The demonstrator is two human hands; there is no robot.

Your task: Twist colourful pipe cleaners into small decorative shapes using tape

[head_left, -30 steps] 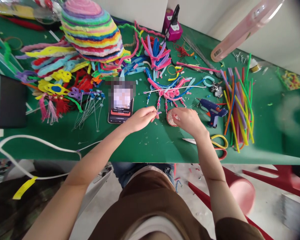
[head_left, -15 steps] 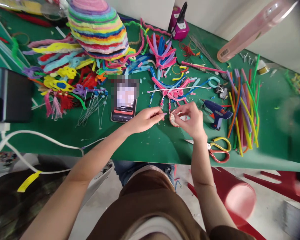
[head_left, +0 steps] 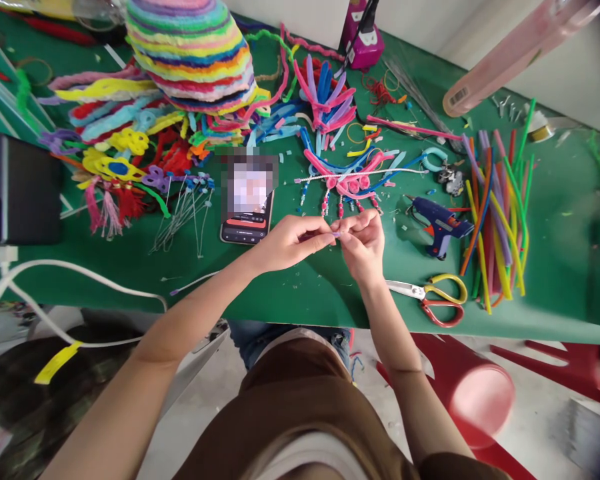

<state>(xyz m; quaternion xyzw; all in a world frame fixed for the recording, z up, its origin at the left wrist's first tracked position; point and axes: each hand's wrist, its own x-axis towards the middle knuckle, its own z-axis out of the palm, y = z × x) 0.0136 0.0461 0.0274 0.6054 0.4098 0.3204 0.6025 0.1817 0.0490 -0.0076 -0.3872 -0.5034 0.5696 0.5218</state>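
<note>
The left hand (head_left: 290, 241) and the right hand (head_left: 363, 241) are meeting fingertip to fingertip over the green table (head_left: 300, 293), a little in from its near edge and about midway along it. Both are pinching the same small pale purple piece (head_left: 336, 234), too small to tell what it is; the left thumb and forefinger are closing on it from one side and the right fingers are curling tightly on it from the other, so neither hand is open at all. Just beyond the hands, toward the far edge, a pink and blue beaded ornament (head_left: 347, 181) is lying flat, its bead strands hanging down toward the fingers. A phone (head_left: 247, 208) is lying face up just beside the left hand, on its outer side. To the right of the right hand a blue glue gun (head_left: 437, 223) is resting on the table, and scissors (head_left: 430, 297) with yellow and red handles are lying near the near edge. A bundle of coloured sticks (head_left: 497, 213) is spreading out toward the right edge, and a striped dome of coloured coils (head_left: 193, 50) is sitting at the far left.
</note>
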